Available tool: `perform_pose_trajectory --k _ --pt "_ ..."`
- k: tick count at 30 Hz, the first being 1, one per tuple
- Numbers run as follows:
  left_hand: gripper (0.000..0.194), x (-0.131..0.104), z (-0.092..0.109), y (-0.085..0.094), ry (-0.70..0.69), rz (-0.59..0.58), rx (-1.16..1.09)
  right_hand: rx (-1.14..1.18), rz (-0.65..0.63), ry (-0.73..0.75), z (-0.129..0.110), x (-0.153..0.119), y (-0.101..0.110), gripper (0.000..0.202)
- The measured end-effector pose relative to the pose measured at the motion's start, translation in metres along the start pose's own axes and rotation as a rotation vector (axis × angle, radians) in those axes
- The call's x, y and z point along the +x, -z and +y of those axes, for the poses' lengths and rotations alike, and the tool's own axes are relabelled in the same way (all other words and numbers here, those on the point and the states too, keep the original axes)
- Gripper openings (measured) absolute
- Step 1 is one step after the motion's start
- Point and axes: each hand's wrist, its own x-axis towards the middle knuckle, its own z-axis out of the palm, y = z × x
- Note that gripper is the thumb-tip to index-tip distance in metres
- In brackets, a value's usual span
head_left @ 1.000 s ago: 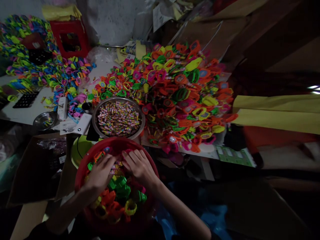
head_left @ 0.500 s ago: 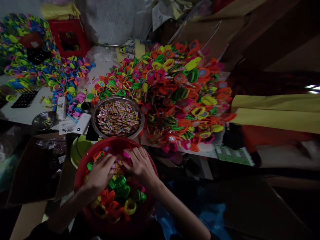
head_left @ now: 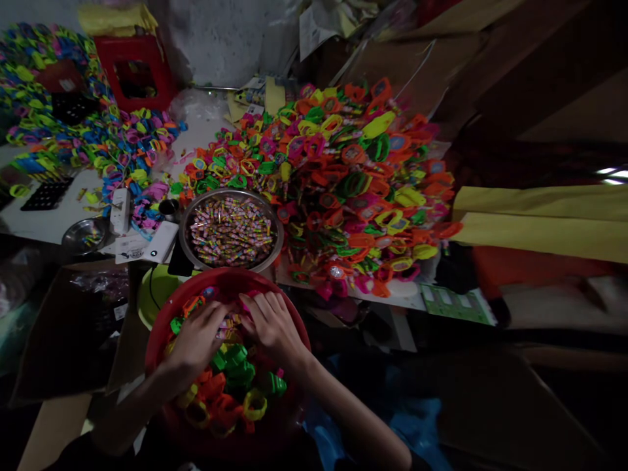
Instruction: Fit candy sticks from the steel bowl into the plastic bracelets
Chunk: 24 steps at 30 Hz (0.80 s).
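Both my hands reach into a red basin [head_left: 156, 347] filled with colourful plastic toy watches. My left hand [head_left: 197, 337] is closed, its fingers curled inward at the basin's middle. Facing it, my right hand [head_left: 275, 330] is closed too, with its fingertips bent down. A pink plastic piece [head_left: 248, 301] shows by the right fingers; whatever either hand grips is hidden. Small wrapped candy sticks [head_left: 230, 324] lie between the hands. Nearer me are green toy watches [head_left: 238, 363], orange toy watches [head_left: 212, 386] and a yellow toy watch [head_left: 255, 404].
A steel bowl [head_left: 279, 245] of wrapped candy sticks stands just beyond the basin. Behind and right rises a large heap of toy watches [head_left: 363, 190]. On the left are a red stool [head_left: 167, 82], a power strip [head_left: 120, 210], a small metal dish [head_left: 73, 239] and a cardboard box [head_left: 53, 340].
My right hand has shifted slightly, its fingers now covering more of the pink piece. My left hand has barely moved.
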Motion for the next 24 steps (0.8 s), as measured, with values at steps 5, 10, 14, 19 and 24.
perform_pose_trajectory --k 5,10,14,19,24 --pt "0.063 -0.003 -0.006 -0.005 0.005 0.010 -0.046 -0.004 0.000 0.001 0.000 0.000 -0.003 0.032" --pt "0.066 -0.005 -0.010 -0.007 -0.013 0.038 -0.052 0.002 -0.005 0.054 0.002 0.002 -0.005 0.033" --pt "0.064 -0.005 -0.007 -0.004 -0.032 0.030 -0.084 0.013 -0.014 0.104 0.004 0.001 -0.005 0.034" --pt "0.058 -0.006 -0.010 -0.007 -0.075 0.074 -0.069 0.023 -0.014 0.108 0.004 -0.006 -0.011 0.032" --pt "0.054 -0.011 -0.016 -0.015 -0.077 0.075 -0.088 0.042 -0.053 0.048 0.000 -0.012 -0.017 0.029"
